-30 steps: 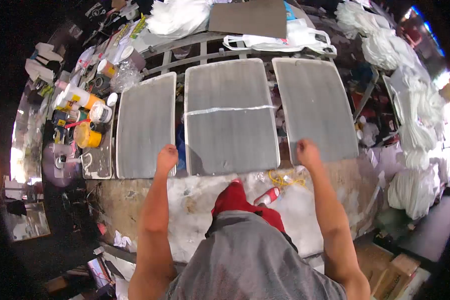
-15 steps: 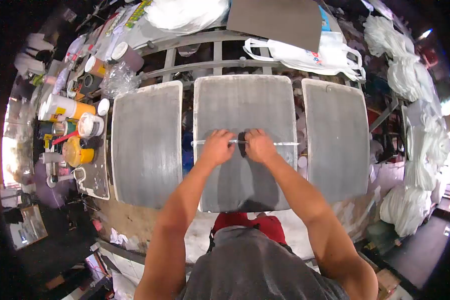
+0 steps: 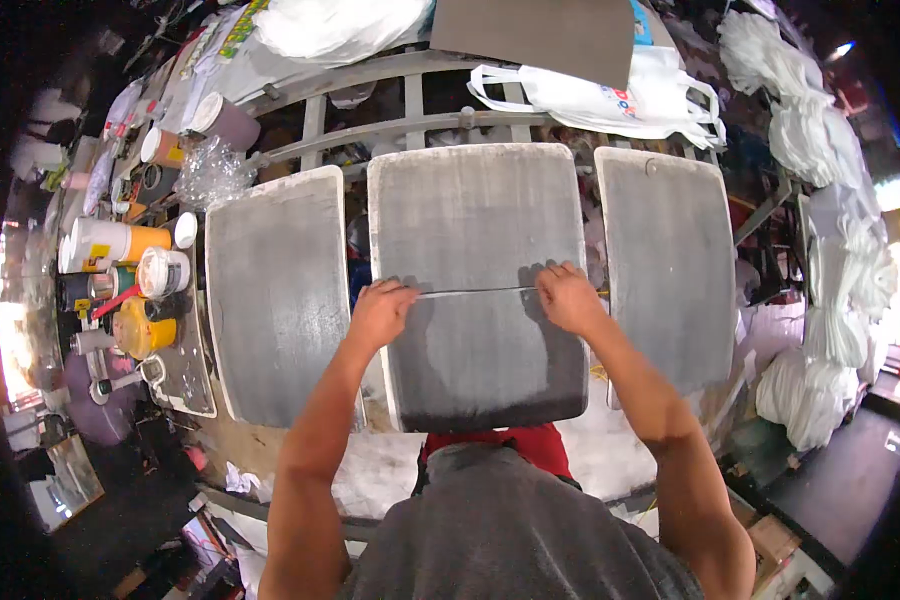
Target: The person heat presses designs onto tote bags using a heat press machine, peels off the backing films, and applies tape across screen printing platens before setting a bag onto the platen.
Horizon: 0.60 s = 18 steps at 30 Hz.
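A thin, pale straight strip [image 3: 475, 291] runs crosswise over the middle grey board [image 3: 475, 215], just above or on its surface; I cannot tell which. My left hand [image 3: 383, 310] is closed on the strip's left end, near the board's left edge. At the right edge, my right hand [image 3: 565, 297] has its fingers closed round the other end. The board is a rounded rectangle with a pale rim, darker along its near edge. Both hands cast shadows on it. What kind of strip it is does not show.
Similar grey boards lie on either side, a left one [image 3: 278, 300] and a right one [image 3: 667, 280]. Paint tubs [image 3: 145, 325] crowd the far left. Behind the boards are a metal rack [image 3: 410, 125] and a white bag [image 3: 610, 105]. Bundled white bags [image 3: 820, 390] hang at right.
My hands have moved apart, from the strip's middle out to its two ends. The strip remains across the middle board. The view has shifted slightly.
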Each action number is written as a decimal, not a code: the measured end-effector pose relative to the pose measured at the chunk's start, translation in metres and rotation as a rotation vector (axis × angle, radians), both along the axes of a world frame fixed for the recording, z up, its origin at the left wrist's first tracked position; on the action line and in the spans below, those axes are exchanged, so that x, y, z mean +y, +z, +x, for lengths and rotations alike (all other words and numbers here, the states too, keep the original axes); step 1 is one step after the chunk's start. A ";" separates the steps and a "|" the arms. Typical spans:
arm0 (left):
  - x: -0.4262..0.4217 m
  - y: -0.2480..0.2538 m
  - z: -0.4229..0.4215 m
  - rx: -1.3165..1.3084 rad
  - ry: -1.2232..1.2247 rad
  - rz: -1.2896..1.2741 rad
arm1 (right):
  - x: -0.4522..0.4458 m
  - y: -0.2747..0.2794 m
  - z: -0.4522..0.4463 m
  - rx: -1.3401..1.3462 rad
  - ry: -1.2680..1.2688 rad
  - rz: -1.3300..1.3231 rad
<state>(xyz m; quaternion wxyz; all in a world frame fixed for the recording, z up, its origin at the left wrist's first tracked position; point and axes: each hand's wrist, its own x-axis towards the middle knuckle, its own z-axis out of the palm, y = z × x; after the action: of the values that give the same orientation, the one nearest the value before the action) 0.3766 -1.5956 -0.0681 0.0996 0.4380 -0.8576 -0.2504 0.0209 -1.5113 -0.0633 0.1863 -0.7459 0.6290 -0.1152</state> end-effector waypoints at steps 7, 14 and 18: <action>-0.001 -0.004 0.000 0.007 0.019 -0.007 | 0.010 -0.010 -0.014 0.036 -0.061 -0.028; 0.001 -0.008 -0.001 0.091 0.061 -0.040 | 0.010 0.007 0.000 0.002 -0.101 -0.087; 0.005 -0.006 -0.003 0.062 0.042 -0.065 | 0.005 0.006 0.026 -0.146 -0.079 -0.180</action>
<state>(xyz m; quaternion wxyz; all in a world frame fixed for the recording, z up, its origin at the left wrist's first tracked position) 0.3736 -1.5908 -0.0737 0.1455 0.4444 -0.8525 -0.2338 0.0469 -1.5065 -0.0571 0.1592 -0.7239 0.6297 -0.2327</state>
